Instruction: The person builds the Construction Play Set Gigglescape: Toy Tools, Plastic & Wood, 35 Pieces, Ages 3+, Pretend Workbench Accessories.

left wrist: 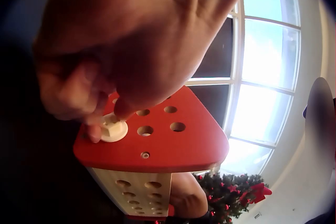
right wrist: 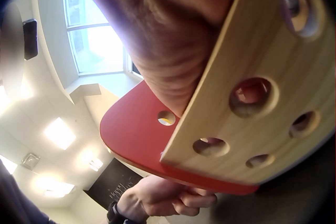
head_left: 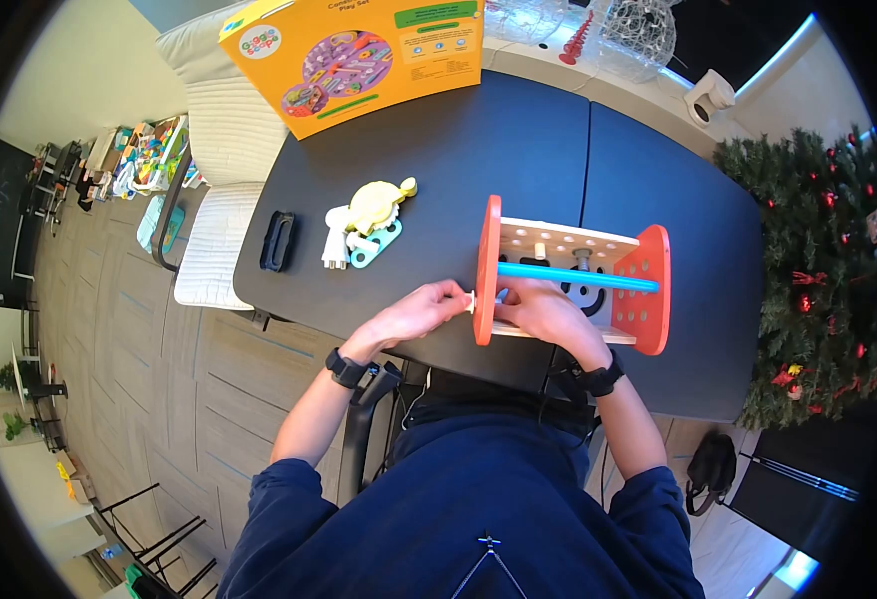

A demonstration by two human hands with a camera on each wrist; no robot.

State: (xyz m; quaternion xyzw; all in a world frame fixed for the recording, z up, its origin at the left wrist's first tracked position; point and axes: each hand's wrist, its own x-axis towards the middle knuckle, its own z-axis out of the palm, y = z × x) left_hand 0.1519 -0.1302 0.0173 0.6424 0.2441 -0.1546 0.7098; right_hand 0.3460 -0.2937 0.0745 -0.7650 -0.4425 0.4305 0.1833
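A wooden toy bench has red end panels [head_left: 655, 290], pale slats pierced with holes [right wrist: 247, 129] and a blue rod [head_left: 578, 278]. My left hand [head_left: 416, 311] pinches a cream-white fastener [left wrist: 113, 129] against the outer face of the left red panel [left wrist: 157, 148]. My right hand [head_left: 545, 311] reaches inside the frame, close to that panel's inner face. Its fingertips are hidden, so what they hold cannot be told. In the right wrist view, the right palm [right wrist: 176, 29] lies beside the slat's edge.
Left of the bench on the dark table [head_left: 438, 150] lie a yellow piece [head_left: 376, 206], white pieces [head_left: 335, 240], a teal perforated plate [head_left: 378, 245] and a black tray [head_left: 278, 242]. A yellow box [head_left: 358, 60] stands at the far edge. A decorated tree [head_left: 803, 280] is at the right.
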